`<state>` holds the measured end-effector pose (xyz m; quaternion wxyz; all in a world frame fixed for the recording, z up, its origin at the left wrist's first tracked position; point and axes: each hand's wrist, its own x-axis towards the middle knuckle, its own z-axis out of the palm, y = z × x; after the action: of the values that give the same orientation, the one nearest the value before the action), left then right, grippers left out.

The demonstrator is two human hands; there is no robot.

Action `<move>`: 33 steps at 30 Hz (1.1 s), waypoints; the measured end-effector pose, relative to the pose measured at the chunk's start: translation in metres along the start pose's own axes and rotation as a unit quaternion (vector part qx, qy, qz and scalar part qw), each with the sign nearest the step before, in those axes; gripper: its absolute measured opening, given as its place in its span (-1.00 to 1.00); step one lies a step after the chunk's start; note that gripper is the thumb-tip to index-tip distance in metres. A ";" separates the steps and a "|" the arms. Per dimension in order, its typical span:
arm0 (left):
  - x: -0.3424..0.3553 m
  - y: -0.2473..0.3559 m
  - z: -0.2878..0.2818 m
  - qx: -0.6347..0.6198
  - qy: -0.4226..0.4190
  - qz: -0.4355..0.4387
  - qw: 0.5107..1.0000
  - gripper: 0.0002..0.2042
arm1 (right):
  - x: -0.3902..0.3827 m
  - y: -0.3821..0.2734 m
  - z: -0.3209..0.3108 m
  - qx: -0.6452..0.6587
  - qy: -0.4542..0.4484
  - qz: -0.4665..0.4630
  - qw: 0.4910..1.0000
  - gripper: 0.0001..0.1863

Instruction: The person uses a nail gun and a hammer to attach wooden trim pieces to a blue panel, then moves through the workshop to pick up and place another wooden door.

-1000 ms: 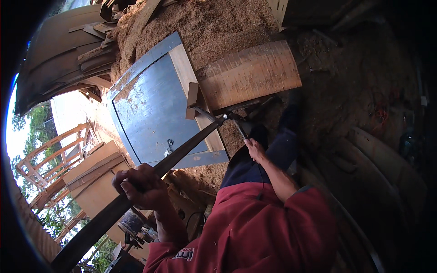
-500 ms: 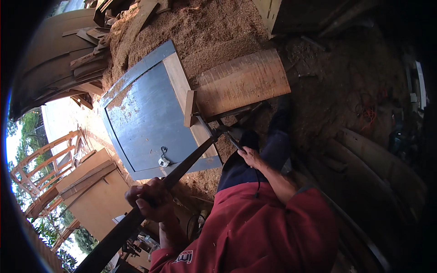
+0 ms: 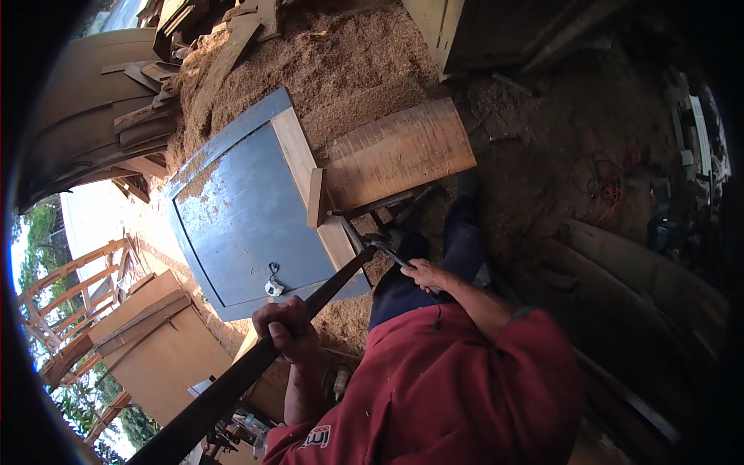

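Observation:
My left hand (image 3: 287, 329) is closed around a long dark wooden board (image 3: 332, 291), which slants from the lower left up to the middle of the view. My right hand (image 3: 426, 276) grips the dark handle of what looks like a hammer (image 3: 393, 256). Its head sits against the board's far end, and its exact shape is hard to make out. Beyond the hands lies a blue-grey panel (image 3: 248, 209) with a pale wooden strip (image 3: 293, 147) along its right side. A short wood block (image 3: 316, 198) rests on that strip.
A small white tape measure (image 3: 273, 288) with a black strap lies on the panel. Right of the panel is a brown plywood sheet (image 3: 403, 155). Sawdust (image 3: 341, 62) is heaped behind, beside stacked scrap wood (image 3: 143, 116). Red cord (image 3: 611, 190) lies on the ground at right.
My left hand has slid or shifted up and to the right along with the board. The right hand and hammer have dropped slightly, staying at the board's end.

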<state>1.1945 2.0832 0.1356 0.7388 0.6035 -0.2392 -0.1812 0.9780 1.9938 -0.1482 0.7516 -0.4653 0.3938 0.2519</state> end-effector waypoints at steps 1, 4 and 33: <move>-0.004 -0.004 0.002 -0.010 -0.004 0.001 1.000 -0.75 | -0.007 0.000 -0.004 -0.001 0.010 -0.001 1.000 -0.63; -0.011 -0.016 0.011 0.032 0.022 -0.033 0.999 -0.69 | -0.037 -0.023 -0.024 -0.091 -0.010 -0.039 0.995 -0.61; -0.290 0.057 0.080 0.110 0.689 0.108 0.708 -0.50 | -0.074 -0.156 -0.263 -0.684 -0.101 0.140 0.709 -0.71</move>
<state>0.9098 2.1918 0.1644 0.6414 0.6071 0.2547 0.3940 0.9591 1.6883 -0.0766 0.2187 -0.7633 0.0962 0.6002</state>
